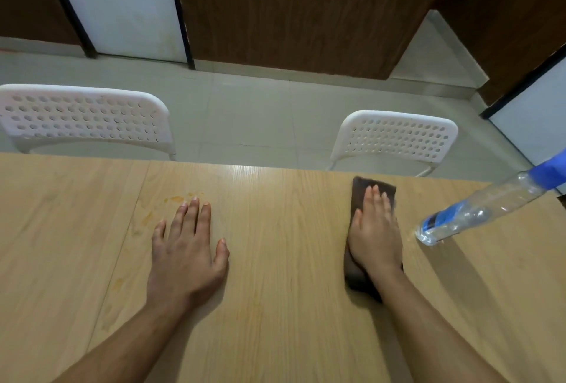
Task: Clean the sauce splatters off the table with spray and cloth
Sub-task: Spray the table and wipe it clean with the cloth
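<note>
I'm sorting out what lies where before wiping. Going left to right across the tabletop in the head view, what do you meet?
Orange sauce splatters → left hand, flat on the table → right hand flat on the dark cloth → clear spray bottle with a blue top.

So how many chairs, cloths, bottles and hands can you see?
White chairs: 2, left chair and right chair
Brown cloth: 1
Spray bottle: 1
Hands: 2, left hand and right hand
Total: 6
</note>
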